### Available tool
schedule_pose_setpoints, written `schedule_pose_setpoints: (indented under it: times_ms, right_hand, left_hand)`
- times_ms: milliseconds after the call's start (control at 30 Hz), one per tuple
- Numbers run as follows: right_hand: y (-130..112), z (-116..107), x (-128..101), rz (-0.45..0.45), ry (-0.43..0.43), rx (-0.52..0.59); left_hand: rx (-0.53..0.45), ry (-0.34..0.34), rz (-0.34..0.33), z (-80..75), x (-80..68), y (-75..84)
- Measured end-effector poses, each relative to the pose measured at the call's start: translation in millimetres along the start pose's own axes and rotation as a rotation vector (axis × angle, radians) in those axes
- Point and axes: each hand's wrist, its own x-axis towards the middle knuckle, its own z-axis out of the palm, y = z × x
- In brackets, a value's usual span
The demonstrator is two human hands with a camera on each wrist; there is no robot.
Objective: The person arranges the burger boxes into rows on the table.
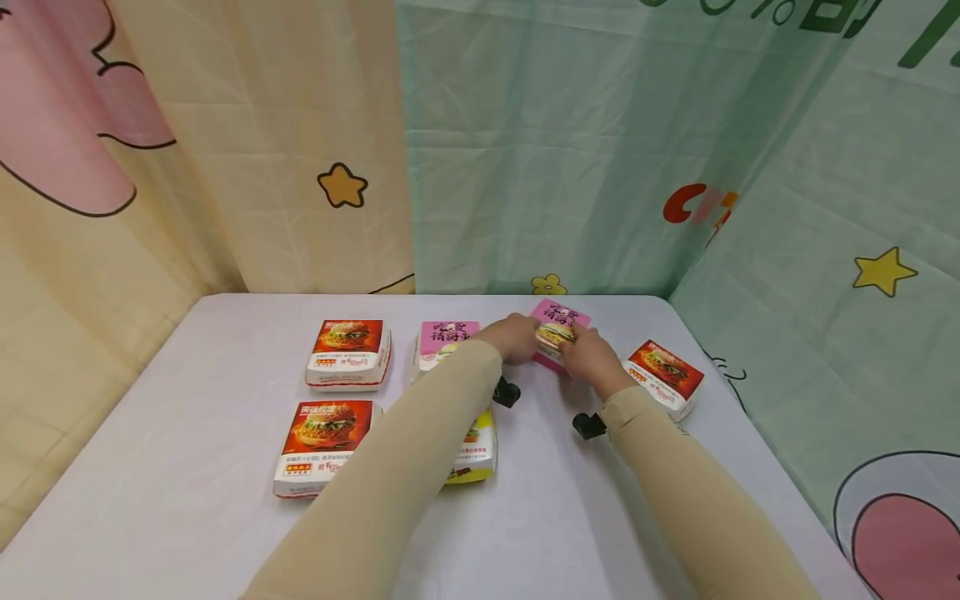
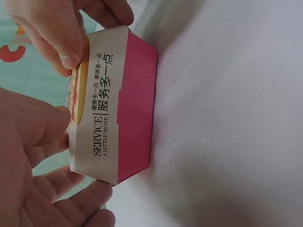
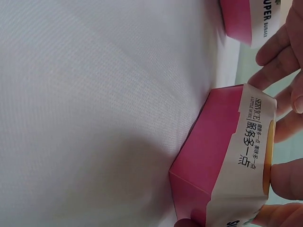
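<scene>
Burger box (image 1: 553, 333) with a pink top sits on the white table (image 1: 540, 533) between your left hand (image 1: 513, 337) and right hand (image 1: 596, 360), turned a bit crooked; its longer side is hard to tell. Each hand pinches the end on its own side, so neither is nearer. Just left, a second pink box (image 1: 444, 335), and right, a red box (image 1: 666, 373), could get in the way.

A pink-and-white carton (image 3: 220, 151) printed "SERVICE" is held at opposite ends by the right hand (image 3: 288, 180) and left hand (image 3: 289, 64); beyond it, a second carton (image 3: 242, 20) marked "SUPER" is partly shown on the white counter (image 3: 94, 94).
</scene>
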Motion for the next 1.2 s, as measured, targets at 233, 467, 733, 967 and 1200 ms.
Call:
schedule_pose_setpoints:
  times_ms: [233, 467, 733, 967, 1200]
  right_hand:
    - [-1, -3, 0, -0.004, -0.012, 0.005]
    - [2, -1, 2, -0.010, 0.000, 0.011]
    - [0, -1, 3, -0.004, -0.001, 0.030]
    - [1, -1, 4, -0.008, -0.014, 0.065]
    - [3, 2, 3, -0.002, -0.017, 0.094]
  left_hand:
    - [0.034, 0.000, -0.004, 1.3, -6.2, 0.3]
    - [0.038, 0.010, -0.017, 2.9, -10.2, 1.2]
    - [0.047, 0.023, -0.015, 5.7, -12.5, -0.1]
    - [0.047, 0.040, -0.006, 8.2, -18.1, 0.8]
    - [0.049, 0.086, -0.030, 11.0, -23.1, 0.9]
